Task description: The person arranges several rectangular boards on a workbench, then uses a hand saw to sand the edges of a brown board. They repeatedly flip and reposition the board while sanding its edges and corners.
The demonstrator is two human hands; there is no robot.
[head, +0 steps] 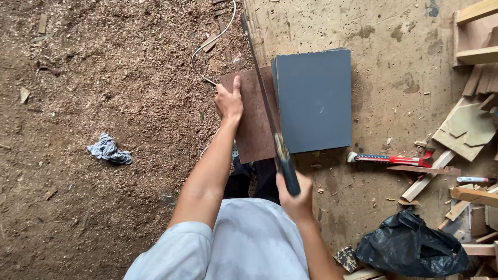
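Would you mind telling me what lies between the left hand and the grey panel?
In the head view, brown board and the handsaw blade lie between the left hand and the grey panel.

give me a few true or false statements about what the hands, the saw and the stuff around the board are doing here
1. The right hand grips the handle of a hand saw. True.
2. The left hand is lifted clear of the brown board. False: it presses flat on the board's left part.
3. A grey-blue panel lies to the right of the saw blade. True.
4. The red-handled hammer lies on top of the grey-blue panel. False: it lies on the bench surface, to the right of the panel and below its lower right corner.
5. A black plastic bag sits at the lower right. True.
6. The crumpled cloth lies on the bench. False: it lies on the sawdust-covered floor at the left.
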